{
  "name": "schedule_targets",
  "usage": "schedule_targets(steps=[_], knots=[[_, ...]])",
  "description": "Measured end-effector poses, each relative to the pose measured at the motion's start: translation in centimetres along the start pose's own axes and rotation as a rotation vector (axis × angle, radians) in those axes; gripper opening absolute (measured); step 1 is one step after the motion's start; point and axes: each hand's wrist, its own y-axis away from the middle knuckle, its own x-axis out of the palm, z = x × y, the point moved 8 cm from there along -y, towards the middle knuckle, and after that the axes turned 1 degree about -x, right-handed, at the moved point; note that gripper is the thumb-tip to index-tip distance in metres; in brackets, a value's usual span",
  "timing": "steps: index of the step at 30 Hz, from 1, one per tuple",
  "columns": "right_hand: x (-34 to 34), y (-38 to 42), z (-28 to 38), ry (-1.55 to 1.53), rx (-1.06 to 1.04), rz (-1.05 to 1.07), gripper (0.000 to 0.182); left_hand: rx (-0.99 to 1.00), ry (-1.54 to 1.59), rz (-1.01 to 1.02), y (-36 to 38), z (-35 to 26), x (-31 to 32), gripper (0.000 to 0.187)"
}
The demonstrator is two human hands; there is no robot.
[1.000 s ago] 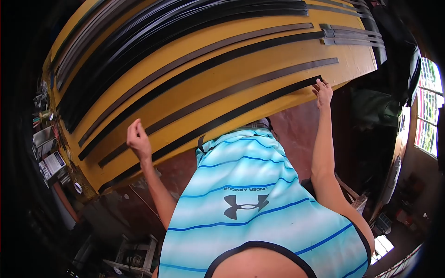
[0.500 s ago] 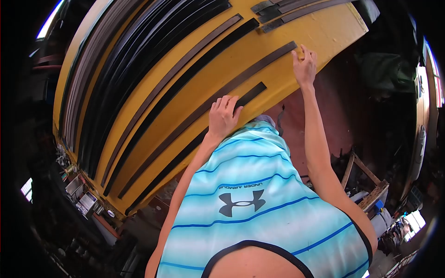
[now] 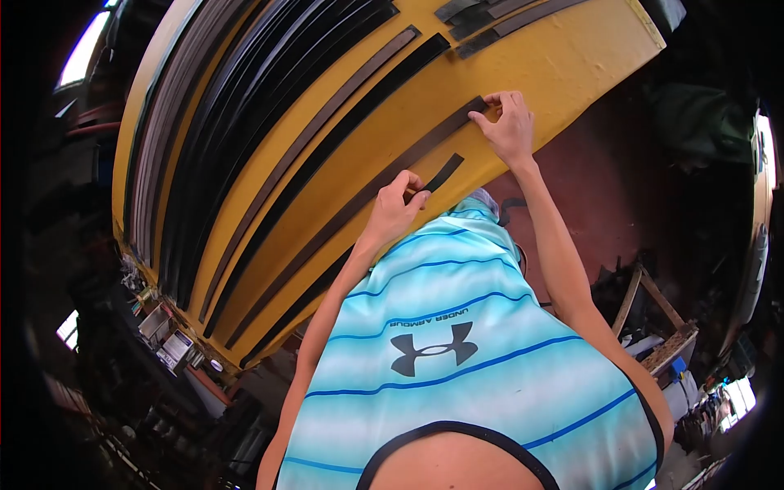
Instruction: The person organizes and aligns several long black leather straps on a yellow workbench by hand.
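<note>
Several long dark strips lie on a yellow table [image 3: 563, 90]. My right hand [image 3: 510, 131] is at the upper end of a brown strip [image 3: 433, 140], its thumb and fingers closed around that end. My left hand [image 3: 398, 204] rests over the black strip [image 3: 445, 173] nearest my body, its thumb and index finger bent together at that strip's edge. The palm hides part of the black strip, and whether the fingers pinch it is not clear. Beyond these lie another black strip [image 3: 327, 163] and a thinner brown strip [image 3: 314, 137].
A thick group of black strips [image 3: 237, 106] and a stack of brown strips [image 3: 155, 171] lie on the table's far left. Shorter pieces [image 3: 482, 18] lie at the top. A wooden frame [image 3: 657, 306] stands at the lower right, above the reddish floor [image 3: 580, 196].
My right hand has moved left and closed on the brown strip's end. That strip's end has shifted left and down. My left hand's fingers have curled inward.
</note>
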Motion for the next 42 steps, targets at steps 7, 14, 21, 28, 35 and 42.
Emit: schedule_targets(steps=[7, 14, 21, 28, 35, 42], knots=[[3.1, 4.4, 3.9, 0.006, -0.058, 0.073, 0.034, 0.009, 0.269, 0.037, 1.6, -1.9, -1.9, 0.028], [3.8, 6.0, 4.0, -0.185, 0.031, 0.08, 0.028, 0.018, 0.285, 0.056, 0.8, -1.1, -3.0, 0.031], [3.3, 7.6, 4.2, -0.759, 0.404, 0.317, 0.022, -0.012, 0.308, 0.104, 0.1, -0.2, -3.4, 0.033], [3.1, 7.0, 4.3, -0.736, 0.294, 0.333, 0.023, 0.417, -0.226, -0.158, -0.3, -2.1, -3.2, 0.041], [3.0, 5.2, 3.9, -0.642, 0.222, 0.424, 0.028, 0.387, -0.321, -0.314, -1.1, -3.2, -2.4, 0.039], [3.4, 3.9, 4.4, -0.447, 0.0, 0.57, 0.036, 0.424, -0.395, -0.37, -1.6, -3.1, -3.2, 0.037]])
